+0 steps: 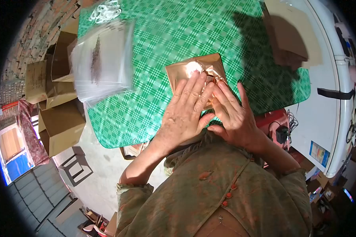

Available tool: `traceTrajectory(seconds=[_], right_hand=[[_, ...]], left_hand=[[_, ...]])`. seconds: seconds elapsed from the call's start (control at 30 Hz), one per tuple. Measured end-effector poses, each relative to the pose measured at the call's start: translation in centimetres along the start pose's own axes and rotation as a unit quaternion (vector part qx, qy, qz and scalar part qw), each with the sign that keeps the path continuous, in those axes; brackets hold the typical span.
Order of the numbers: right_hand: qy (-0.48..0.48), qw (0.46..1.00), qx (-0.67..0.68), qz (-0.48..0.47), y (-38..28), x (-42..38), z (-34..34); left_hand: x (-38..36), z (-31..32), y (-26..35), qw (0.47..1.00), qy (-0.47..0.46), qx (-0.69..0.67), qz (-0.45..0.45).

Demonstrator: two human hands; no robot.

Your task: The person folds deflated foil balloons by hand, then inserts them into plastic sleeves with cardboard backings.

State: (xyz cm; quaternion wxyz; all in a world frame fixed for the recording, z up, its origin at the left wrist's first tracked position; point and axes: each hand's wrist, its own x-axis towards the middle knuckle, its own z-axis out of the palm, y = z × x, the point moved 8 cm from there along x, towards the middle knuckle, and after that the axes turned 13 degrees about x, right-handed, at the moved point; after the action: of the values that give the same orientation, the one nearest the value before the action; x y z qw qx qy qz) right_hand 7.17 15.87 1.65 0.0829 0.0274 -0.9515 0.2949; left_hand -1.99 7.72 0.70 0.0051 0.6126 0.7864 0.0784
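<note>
A shiny copper-coloured foil packet (209,62) lies on the green checked tablecloth (174,33), close to the table's front edge. Across its left part rests my left hand (188,104), flat with fingers stretched out. My right hand (235,112) lies over the packet's right side, its fingers extended and partly spread. The fingertips of both hands come together near the middle of the foil. My hands cover the packet's lower part, so what lies beneath them is hidden.
Clear plastic bags (106,59) are stacked at the table's left, with white looped cords (105,11) behind. Open cardboard boxes (61,122) stand beyond the left edge. Brown cardboard (284,35) lies at the back right, near a white refrigerator (324,118). A red object (271,120) sits beside the right forearm.
</note>
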Motion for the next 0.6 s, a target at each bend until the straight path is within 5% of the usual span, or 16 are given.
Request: traceTrajectory(seconds=[0.6], right_hand=[[0.001,0.999,-0.043,0.014,0.7,0.7,-0.8]], left_hand=[[-0.2,-0.7,0.1,0.999,0.030,-0.011,-0.006]])
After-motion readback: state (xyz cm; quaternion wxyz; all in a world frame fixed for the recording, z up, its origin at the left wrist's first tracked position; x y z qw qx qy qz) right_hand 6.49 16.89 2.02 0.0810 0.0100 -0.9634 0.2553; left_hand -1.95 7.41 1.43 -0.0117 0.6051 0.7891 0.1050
